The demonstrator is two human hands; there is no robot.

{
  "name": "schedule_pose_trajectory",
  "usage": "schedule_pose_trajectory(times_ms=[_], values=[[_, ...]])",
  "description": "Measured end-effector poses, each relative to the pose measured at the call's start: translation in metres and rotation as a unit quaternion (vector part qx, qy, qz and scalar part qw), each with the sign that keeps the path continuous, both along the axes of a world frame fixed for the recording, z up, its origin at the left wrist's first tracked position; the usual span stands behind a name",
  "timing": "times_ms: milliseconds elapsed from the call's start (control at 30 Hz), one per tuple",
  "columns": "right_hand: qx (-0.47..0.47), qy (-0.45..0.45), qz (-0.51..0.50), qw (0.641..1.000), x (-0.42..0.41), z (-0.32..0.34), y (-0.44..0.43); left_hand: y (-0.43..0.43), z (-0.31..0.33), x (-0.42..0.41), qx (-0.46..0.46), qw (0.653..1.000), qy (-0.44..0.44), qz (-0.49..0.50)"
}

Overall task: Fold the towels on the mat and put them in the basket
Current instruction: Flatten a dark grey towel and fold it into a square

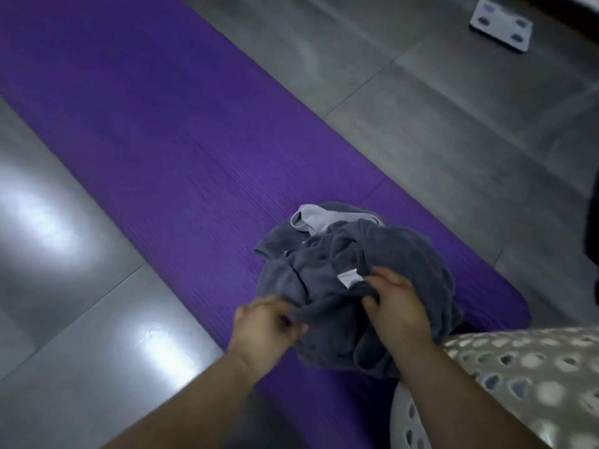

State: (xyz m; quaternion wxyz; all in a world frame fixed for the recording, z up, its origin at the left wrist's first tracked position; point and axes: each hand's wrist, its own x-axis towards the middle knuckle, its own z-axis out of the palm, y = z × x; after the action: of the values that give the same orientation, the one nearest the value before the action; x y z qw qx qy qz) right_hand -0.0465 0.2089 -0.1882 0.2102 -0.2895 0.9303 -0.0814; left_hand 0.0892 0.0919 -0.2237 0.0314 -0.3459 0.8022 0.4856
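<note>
- Left hand (266, 325): was over the near end of the purple mat (162, 131), fingers curled, pinching an edge of the grey towels (411, 251).
- Towels: lay crumpled on the mat.
- Right hand (397, 307): gripped a fold of them.
- Perforated basket (531, 374): stood at the mat's near right corner.

Both bare forearms reach in from the bottom edge and angle toward each other. The left forearm (181, 396) runs up from the lower left to the left hand (267, 328), whose fingers are curled into a loose fist. Its thumb and fingers pinch a gathered edge of the dark grey towel (405, 254) — motion blur hides the fingertips. The right forearm (460, 393) comes in from the lower right to the right hand (397, 306), back upward, fingers bent down and gripping the same cloth. The hands are near each other but not touching.
</note>
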Motion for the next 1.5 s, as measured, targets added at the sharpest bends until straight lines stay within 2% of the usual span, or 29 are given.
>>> schedule_pose_trajectory(times_ms=[100, 233, 400, 467, 567, 667, 733, 833, 867, 933, 1000, 1100, 1233, 1300, 1333, 1433, 1500], values=[[-0.077, -0.026, -0.055, 0.995, 0.020, 0.059, -0.011, -0.023, 0.068, 0.017, 0.061, 0.989, 0.079, 0.113], [-0.155, -0.087, -0.167, 0.970, 0.030, 0.181, -0.048, -0.061, 0.194, 0.009, 0.172, 0.969, 0.112, 0.134], [-0.221, -0.071, -0.136, 0.963, 0.013, 0.373, -0.085, -0.104, 0.387, -0.002, 0.259, 0.942, 0.177, 0.119], [-0.253, -0.059, -0.127, 0.957, 0.008, 0.445, -0.094, -0.122, 0.454, -0.004, 0.252, 0.941, 0.207, 0.092], [-0.291, -0.057, -0.115, 0.948, 0.004, 0.530, -0.104, -0.142, 0.538, -0.012, 0.181, 0.947, 0.256, 0.073], [-0.341, -0.057, -0.164, 0.924, 0.003, 0.590, -0.112, -0.147, 0.597, -0.019, 0.111, 0.946, 0.301, 0.056], [-0.399, -0.091, -0.217, 0.886, 0.002, 0.625, -0.116, -0.143, 0.622, -0.016, 0.036, 0.948, 0.313, 0.048], [-0.492, -0.196, -0.295, 0.795, 0.006, 0.667, -0.115, -0.125, 0.650, -0.008, -0.039, 0.934, 0.350, 0.052], [-0.507, -0.215, -0.309, 0.775, 0.010, 0.677, -0.114, -0.114, 0.657, -0.006, -0.040, 0.939, 0.341, 0.023], [-0.527, -0.244, -0.328, 0.745, 0.019, 0.695, -0.112, -0.088, 0.668, -0.002, 0.026, 0.956, 0.286, -0.056], [-0.543, -0.284, -0.350, 0.708, 0.027, 0.707, -0.109, -0.063, 0.676, -0.003, 0.088, 0.965, 0.228, -0.093], [-0.567, -0.324, -0.354, 0.669, 0.033, 0.720, -0.098, -0.033, 0.689, -0.008, 0.082, 0.970, 0.221, -0.055], [-0.617, -0.332, -0.343, 0.626, 0.032, 0.740, -0.076, -0.023, 0.690, -0.018, -0.086, 0.976, 0.199, 0.035], [-0.627, -0.298, -0.342, 0.633, 0.024, 0.746, -0.060, -0.024, 0.683, -0.018, -0.131, 0.976, 0.174, 0.018], [-0.622, -0.276, -0.341, 0.648, 0.020, 0.746, -0.052, -0.026, 0.680, -0.018, -0.121, 0.977, 0.175, 0.016], [-0.588, -0.261, -0.323, 0.695, 0.015, 0.739, -0.027, -0.032, 0.684, -0.019, 0.013, 0.973, 0.226, 0.051], [-0.540, -0.257, -0.300, 0.743, 0.014, 0.729, -0.016, -0.036, 0.693, -0.022, 0.076, 0.961, 0.260, 0.055]])
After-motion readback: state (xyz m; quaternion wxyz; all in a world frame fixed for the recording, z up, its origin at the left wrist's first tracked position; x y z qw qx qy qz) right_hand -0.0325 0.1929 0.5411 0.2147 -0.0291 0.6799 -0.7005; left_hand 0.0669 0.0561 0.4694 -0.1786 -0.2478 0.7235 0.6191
